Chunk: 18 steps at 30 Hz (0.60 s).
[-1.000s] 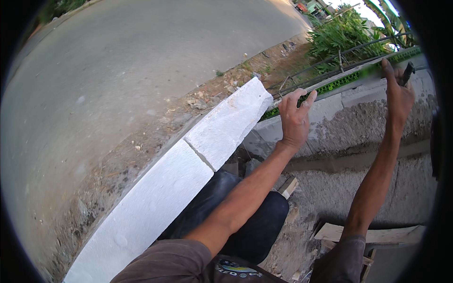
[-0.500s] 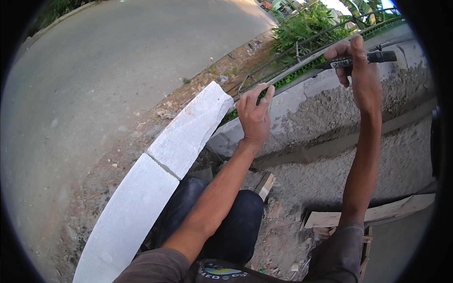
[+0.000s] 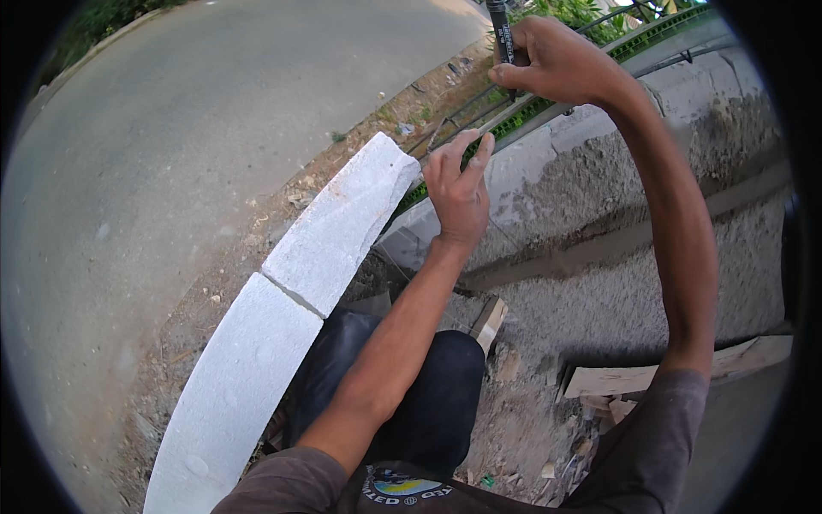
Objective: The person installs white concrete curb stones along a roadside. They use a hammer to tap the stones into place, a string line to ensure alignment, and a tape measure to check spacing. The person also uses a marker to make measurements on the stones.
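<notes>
My right hand (image 3: 548, 64) grips a black marker (image 3: 503, 38) between thumb and fingers, upright, its lower end close over a long pale strip with a green toothed edge (image 3: 524, 117). Whether the marker touches the strip, I cannot tell. My left hand (image 3: 458, 193) is bent over the same strip nearer to me, thumb and fingers curled across it with green showing between them. Right beside that hand ends a white block (image 3: 342, 214) with a rough, chipped edge. A second white block (image 3: 235, 385) lies end to end with it, a narrow gap between them.
Beyond the blocks runs a grey road (image 3: 214, 128). A mortar-smeared low wall (image 3: 599, 163) lies on the right, with thin dark rods along the strip. Wood pieces (image 3: 488, 324) and a board (image 3: 612, 381) lie on the rubble ground near my knees (image 3: 437, 385).
My right hand has moved left and turned the marker from level to upright, bringing it over the strip. My left hand stays in place; the view has shifted slightly.
</notes>
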Each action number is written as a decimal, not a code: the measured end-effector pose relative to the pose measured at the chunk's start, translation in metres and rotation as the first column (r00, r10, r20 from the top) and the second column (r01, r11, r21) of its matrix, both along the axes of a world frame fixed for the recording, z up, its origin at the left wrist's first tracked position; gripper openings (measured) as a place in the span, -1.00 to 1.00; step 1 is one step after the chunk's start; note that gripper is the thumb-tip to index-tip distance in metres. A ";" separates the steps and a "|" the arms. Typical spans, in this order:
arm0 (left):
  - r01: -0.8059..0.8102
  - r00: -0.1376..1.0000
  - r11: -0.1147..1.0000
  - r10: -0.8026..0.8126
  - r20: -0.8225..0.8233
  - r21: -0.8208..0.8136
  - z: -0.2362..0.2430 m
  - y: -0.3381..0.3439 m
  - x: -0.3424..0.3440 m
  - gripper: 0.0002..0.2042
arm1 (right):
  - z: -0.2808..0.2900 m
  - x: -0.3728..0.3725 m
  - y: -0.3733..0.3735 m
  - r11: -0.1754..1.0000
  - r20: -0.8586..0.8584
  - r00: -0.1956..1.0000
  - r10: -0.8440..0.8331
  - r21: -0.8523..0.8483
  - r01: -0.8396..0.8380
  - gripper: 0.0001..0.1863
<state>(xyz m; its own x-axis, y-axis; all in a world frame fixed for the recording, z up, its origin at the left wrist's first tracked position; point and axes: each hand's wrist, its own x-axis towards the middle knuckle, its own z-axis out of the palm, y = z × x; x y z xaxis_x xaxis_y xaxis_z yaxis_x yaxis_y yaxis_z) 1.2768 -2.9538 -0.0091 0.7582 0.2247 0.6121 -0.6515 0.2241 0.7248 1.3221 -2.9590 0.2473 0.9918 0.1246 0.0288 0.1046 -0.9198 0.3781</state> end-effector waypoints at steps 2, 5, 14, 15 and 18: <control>0.000 1.000 1.000 0.000 0.002 -0.001 0.000 0.000 0.000 -0.43 | -0.003 0.004 -0.003 0.998 -0.023 1.000 -0.018 -0.059 0.017 -0.61; -0.005 1.000 1.000 0.005 0.006 0.006 0.000 0.000 0.001 -0.43 | -0.004 0.006 0.000 0.994 -0.080 0.992 -0.094 -0.068 0.089 -0.61; 0.014 1.000 1.000 -0.014 -0.004 0.016 0.000 0.001 0.000 -0.43 | -0.013 0.001 -0.011 0.995 -0.013 0.999 0.045 -0.087 -0.046 -0.59; 0.016 1.000 1.000 -0.016 -0.006 0.013 0.000 0.001 0.000 -0.43 | -0.013 0.001 -0.010 0.996 -0.023 1.000 0.011 -0.089 -0.013 -0.59; 0.015 1.000 1.000 -0.015 -0.005 0.016 0.000 0.001 0.000 -0.44 | -0.012 0.003 -0.011 0.996 -0.051 0.998 0.044 -0.078 -0.048 -0.59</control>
